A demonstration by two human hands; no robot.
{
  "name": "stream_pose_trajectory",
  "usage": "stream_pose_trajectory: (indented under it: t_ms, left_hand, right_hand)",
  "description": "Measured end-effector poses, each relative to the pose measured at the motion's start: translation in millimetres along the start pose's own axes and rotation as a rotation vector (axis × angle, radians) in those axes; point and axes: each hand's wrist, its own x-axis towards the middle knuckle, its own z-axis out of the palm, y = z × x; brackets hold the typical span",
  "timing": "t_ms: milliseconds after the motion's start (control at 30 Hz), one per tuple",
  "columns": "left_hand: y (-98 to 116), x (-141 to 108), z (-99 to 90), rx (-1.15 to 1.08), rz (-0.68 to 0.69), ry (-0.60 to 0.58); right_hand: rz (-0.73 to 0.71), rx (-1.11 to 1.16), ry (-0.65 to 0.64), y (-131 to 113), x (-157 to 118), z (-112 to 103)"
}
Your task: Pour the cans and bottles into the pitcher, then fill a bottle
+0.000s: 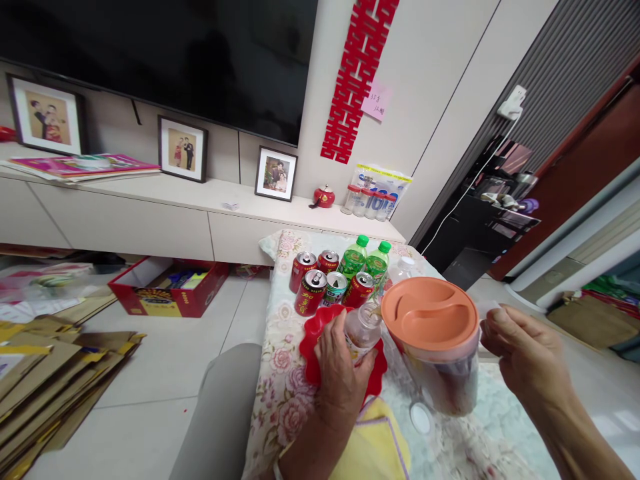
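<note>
My left hand (pixel 343 363) is wrapped around a clear plastic bottle (pixel 361 328) with its mouth uncapped, over a red scalloped plate (pixel 311 328). In my right hand (pixel 525 347) is the handle of a clear pitcher (pixel 443 377) with an orange lid (pixel 430 313). The pitcher holds dark liquid and tilts toward the bottle, its spout side at the bottle's mouth. A white cap (pixel 420 418) lies on the flowered tablecloth (pixel 283 373). Below my left hand is a yellow cloth (pixel 377 443).
Several drink cans (pixel 311 293) and two green-capped bottles (pixel 354 257) stand behind the plate, with a white-capped bottle (pixel 403 268) beside them. A low cabinet (pixel 235 233) carries framed photos and red-lidded jars (pixel 367 203). Flattened cardboard (pixel 65 380) and a red box (pixel 167 293) are on the floor.
</note>
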Motion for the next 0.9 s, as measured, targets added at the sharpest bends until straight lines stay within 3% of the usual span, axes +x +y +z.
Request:
stream_pose_trajectory:
  t_ms: [900]
  left_hand:
    - [-0.3, -0.4, 0.6, 0.013, 0.008, -0.002]
  right_hand:
    - [-0.005, -0.031, 0.011, 0.9, 1.5, -0.6]
